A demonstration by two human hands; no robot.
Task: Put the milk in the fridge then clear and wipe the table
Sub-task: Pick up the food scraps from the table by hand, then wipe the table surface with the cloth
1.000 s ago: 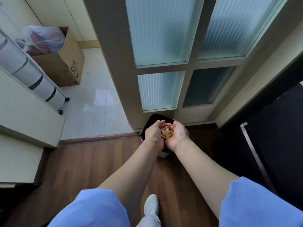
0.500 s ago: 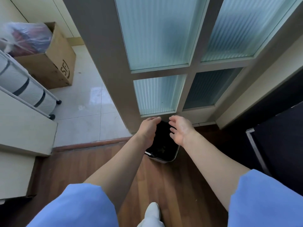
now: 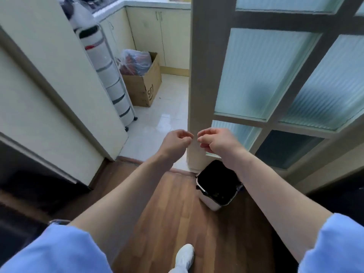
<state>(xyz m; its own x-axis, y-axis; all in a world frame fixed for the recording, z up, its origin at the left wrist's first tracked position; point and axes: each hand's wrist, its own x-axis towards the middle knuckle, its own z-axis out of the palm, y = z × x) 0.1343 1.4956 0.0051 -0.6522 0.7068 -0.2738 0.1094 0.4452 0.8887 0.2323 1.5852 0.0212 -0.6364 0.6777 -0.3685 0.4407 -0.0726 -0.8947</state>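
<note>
Far L is what I take for the fridge (image 3: 49, 85), its door closed as far as I can see. Milk not in view, so can't say if it's inside. Table not in view either. My guess is wiping is yet to do, & I've no cloth on me.

Next come the wheeled tier cart (image 3: 113, 81) & the cardboard box (image 3: 145, 91) w/ a plastic bag (image 3: 136, 60) in it. Both stand on the tile floor (image 3: 157, 119), which shines near the threshold. Maybe wet, so a quick step thru could slip.

My L hand (image 3: 175, 143) & R hand (image 3: 218, 143) are up mid-frame, fingertips nearly meeting. Fingers are loosely curled, holding nothing I can see.

Main risk: they're in front of the door post, not over the bin (image 3: 210, 203), which sits lower R on the wood floor (image 3: 167, 213). Any bits stuck to my fingers would drop on the floor, not in the liner = more cleanup.

Knuckles are also close to the glass-panel door (image 3: 266, 71), so a fast swing could bang the frame. My shoe (image 3: 184, 257) is near the bin. Turning w/o looking could kick it over & spill what's in it.
</note>
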